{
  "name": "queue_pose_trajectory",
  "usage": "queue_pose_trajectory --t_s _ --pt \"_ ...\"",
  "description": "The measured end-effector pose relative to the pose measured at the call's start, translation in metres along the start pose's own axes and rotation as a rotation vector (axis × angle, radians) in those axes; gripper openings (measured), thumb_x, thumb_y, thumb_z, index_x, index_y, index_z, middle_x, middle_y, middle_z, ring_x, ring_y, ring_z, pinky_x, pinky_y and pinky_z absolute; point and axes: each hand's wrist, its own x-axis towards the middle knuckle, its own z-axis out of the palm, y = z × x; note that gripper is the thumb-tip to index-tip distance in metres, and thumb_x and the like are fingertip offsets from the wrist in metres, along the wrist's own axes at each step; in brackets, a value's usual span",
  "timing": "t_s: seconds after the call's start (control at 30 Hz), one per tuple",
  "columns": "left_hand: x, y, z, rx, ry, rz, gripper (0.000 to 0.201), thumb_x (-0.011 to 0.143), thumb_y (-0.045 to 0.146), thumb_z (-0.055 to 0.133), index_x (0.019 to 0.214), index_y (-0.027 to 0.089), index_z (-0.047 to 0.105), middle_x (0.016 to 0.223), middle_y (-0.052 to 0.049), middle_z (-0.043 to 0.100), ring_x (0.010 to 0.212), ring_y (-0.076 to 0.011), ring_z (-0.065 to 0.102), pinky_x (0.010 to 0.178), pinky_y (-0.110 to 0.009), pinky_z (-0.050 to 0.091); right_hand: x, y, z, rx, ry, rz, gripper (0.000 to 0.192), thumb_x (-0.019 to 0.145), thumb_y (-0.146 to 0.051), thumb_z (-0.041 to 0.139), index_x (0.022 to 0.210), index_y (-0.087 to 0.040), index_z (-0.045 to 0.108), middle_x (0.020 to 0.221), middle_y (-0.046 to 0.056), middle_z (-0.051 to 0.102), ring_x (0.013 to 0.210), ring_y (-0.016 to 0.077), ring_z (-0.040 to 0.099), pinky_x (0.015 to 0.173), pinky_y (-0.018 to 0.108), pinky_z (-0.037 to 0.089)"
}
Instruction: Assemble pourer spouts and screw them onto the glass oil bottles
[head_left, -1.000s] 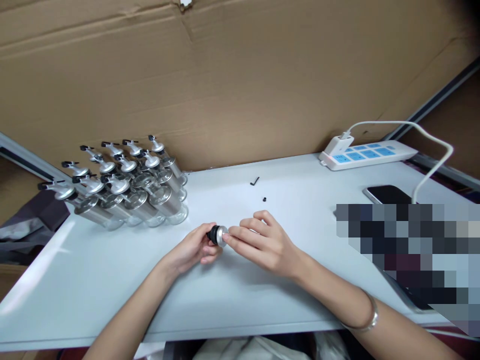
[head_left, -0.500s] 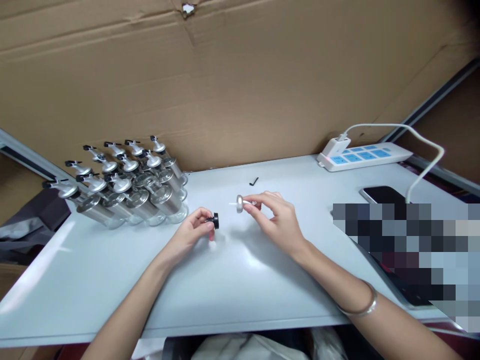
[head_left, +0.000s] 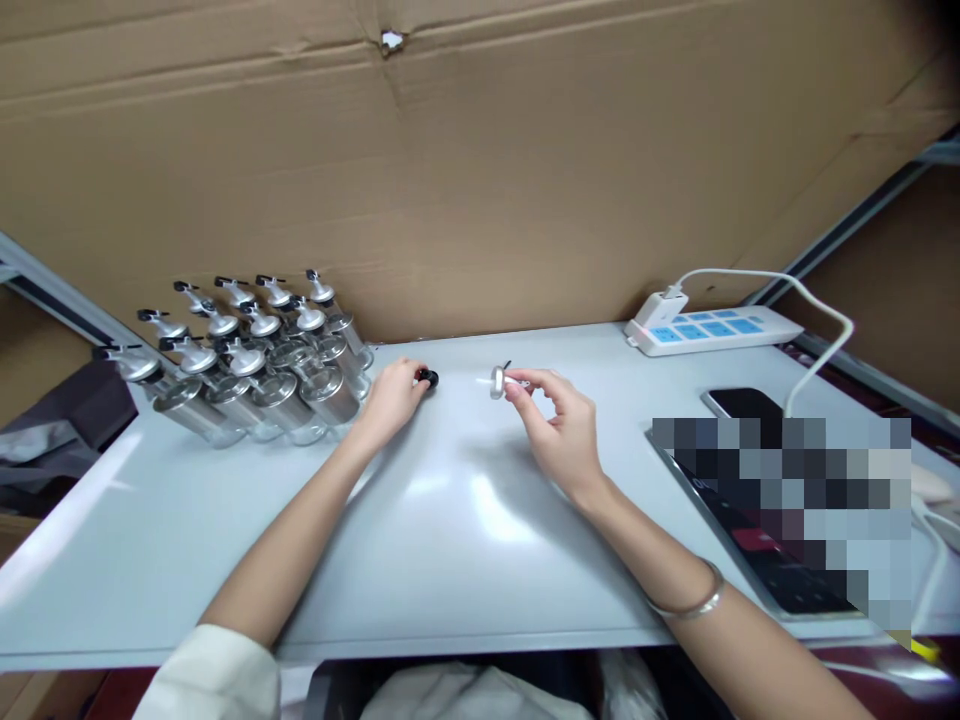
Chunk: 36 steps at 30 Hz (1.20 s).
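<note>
My left hand (head_left: 391, 398) pinches a small black cap (head_left: 428, 378) and holds it down at the table surface, just right of a cluster of several silver-topped glass bottles (head_left: 255, 370). To the right, my right hand (head_left: 559, 425) holds a small silver disc-shaped piece (head_left: 497, 382) with a thin white stem by its fingertips, lifted a little above the table. The two parts are apart, about a hand's width between them.
The white table (head_left: 450, 540) is backed by a cardboard wall (head_left: 465, 170). A white and blue power strip (head_left: 709, 330) with a plugged-in cable lies at the back right. A black phone (head_left: 739, 403) and a blurred-out area sit at the right.
The black cap and the silver piece, held together a second ago, have been pulled apart. Both hands moved away from me, the left one toward the bottles with the black cap.
</note>
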Motion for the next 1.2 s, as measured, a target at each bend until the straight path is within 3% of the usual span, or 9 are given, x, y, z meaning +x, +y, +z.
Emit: queue_pose_trajectory --t_s 0.3,0.43,0.5,0.57,0.67,0.77,0.93,1.03,1.2 --pt "0.02 -0.008 0.02 0.098 0.028 -0.069 0.027 0.088 0.012 0.045 0.107 0.013 0.064 0.103 -0.014 0.062 0.097 -0.0282 0.063 0.087 -0.038 0.047 -0.002 0.003 0.001 0.038 -0.01 0.064 0.019 0.09 -0.03 0.05 0.096 -0.022 0.066 0.09 0.005 0.073 0.078 0.0198 0.062 0.079 0.035 0.043" --pt "0.004 -0.007 0.02 0.06 0.049 -0.072 0.045 0.09 0.017 0.047 0.134 0.012 0.041 0.114 -0.016 0.057 0.097 -0.0255 0.063 0.086 -0.038 0.049 -0.002 0.002 0.0 0.028 -0.029 0.088 0.018 0.09 -0.031 0.05 0.097 -0.022 0.064 0.093 0.005 0.073 0.08 0.0199 0.063 0.077 0.034 0.042" --pt "-0.014 -0.004 0.02 -0.012 0.066 -0.004 0.059 0.09 0.023 0.05 0.143 0.014 0.026 0.119 -0.014 0.053 0.094 -0.0212 0.062 0.087 -0.035 0.05 -0.001 0.001 0.0 0.039 -0.069 0.128 0.016 0.088 -0.032 0.051 0.095 -0.022 0.061 0.089 0.005 0.073 0.08 0.0205 0.064 0.069 0.031 0.042" --pt "-0.035 -0.001 0.021 -0.152 0.114 0.176 0.07 0.087 0.029 0.057 0.145 0.019 0.019 0.121 -0.012 0.05 0.095 -0.0195 0.061 0.089 -0.036 0.05 -0.001 -0.001 0.001 0.071 -0.17 0.179 0.013 0.087 -0.034 0.052 0.089 -0.022 0.057 0.084 0.006 0.072 0.078 0.0207 0.064 0.058 0.028 0.039" --pt "-0.065 0.002 0.019 -0.184 0.199 0.418 0.067 0.086 0.031 0.062 0.142 0.028 0.025 0.124 -0.011 0.048 0.108 -0.0229 0.057 0.093 -0.04 0.049 -0.003 -0.004 0.005 0.136 -0.357 0.247 0.013 0.086 -0.035 0.052 0.084 -0.022 0.051 0.078 0.005 0.071 0.072 0.019 0.064 0.051 0.026 0.035" --pt "-0.08 0.001 0.016 -0.097 0.244 0.542 0.054 0.087 0.028 0.06 0.136 0.028 0.036 0.119 -0.011 0.054 0.107 -0.0253 0.057 0.089 -0.042 0.05 -0.007 -0.005 0.009 0.203 -0.495 0.319 0.015 0.085 -0.037 0.053 0.082 -0.023 0.049 0.075 0.002 0.071 0.067 0.0173 0.063 0.053 0.025 0.035" --pt "-0.078 -0.003 0.014 -0.069 0.312 0.583 0.036 0.09 0.027 0.054 0.125 0.023 0.047 0.111 -0.011 0.059 0.098 -0.0235 0.06 0.082 -0.039 0.052 -0.011 -0.005 0.013 0.258 -0.634 0.414 0.017 0.084 -0.039 0.053 0.081 -0.023 0.048 0.068 0.0 0.069 0.061 0.0155 0.06 0.058 0.027 0.036" --pt "-0.077 -0.002 0.015 -0.059 0.273 0.602 0.028 0.091 0.026 0.052 0.119 0.02 0.051 0.106 -0.01 0.062 0.096 -0.0226 0.061 0.079 -0.037 0.051 -0.012 -0.004 0.014 0.229 -0.644 0.424 0.018 0.083 -0.04 0.053 0.081 -0.022 0.049 0.063 -0.002 0.068 0.056 0.0144 0.057 0.058 0.027 0.036" --pt "-0.079 0.001 0.015 -0.034 0.18 0.566 0.031 0.092 0.033 0.053 0.118 0.016 0.051 0.109 -0.012 0.063 0.101 -0.0236 0.061 0.082 -0.037 0.05 -0.016 -0.003 0.017 0.21 -0.65 0.432 0.016 0.085 -0.039 0.051 0.083 -0.023 0.048 0.064 -0.001 0.069 0.058 0.0159 0.06 0.061 0.029 0.041"
